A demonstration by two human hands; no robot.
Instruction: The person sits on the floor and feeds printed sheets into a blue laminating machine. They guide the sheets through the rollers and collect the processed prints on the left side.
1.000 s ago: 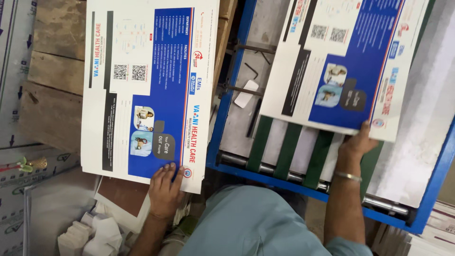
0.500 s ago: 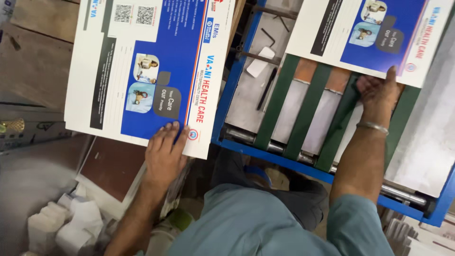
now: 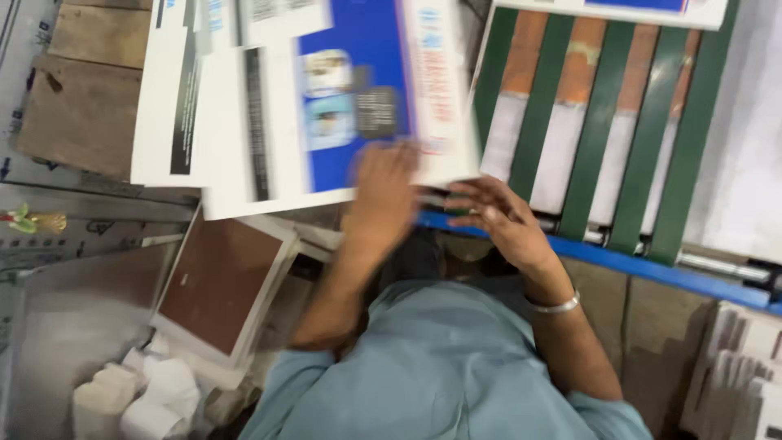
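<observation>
A large white and blue printed sheet (image 3: 358,90) lies blurred over a stack of similar sheets (image 3: 163,106) at upper left. My left hand (image 3: 384,195) grips its near edge, fingers on top. My right hand (image 3: 497,218), with a silver bangle (image 3: 555,306) on the wrist, sits at the sheet's lower right corner with fingers spread, just touching the edge. Another printed sheet (image 3: 619,8) rests at the far end of the green conveyor belts (image 3: 599,122).
A blue metal rail (image 3: 652,265) and rollers front the conveyor on the right. A brown board (image 3: 216,281) and white paper wads (image 3: 147,391) lie at lower left. A wooden pallet (image 3: 81,106) is at far left, stacked cardboard (image 3: 741,367) at lower right.
My right hand left the sheet on the conveyor and swung left to the corner of the left sheet. My left hand shifted right along that sheet's edge; the sheet is moving.
</observation>
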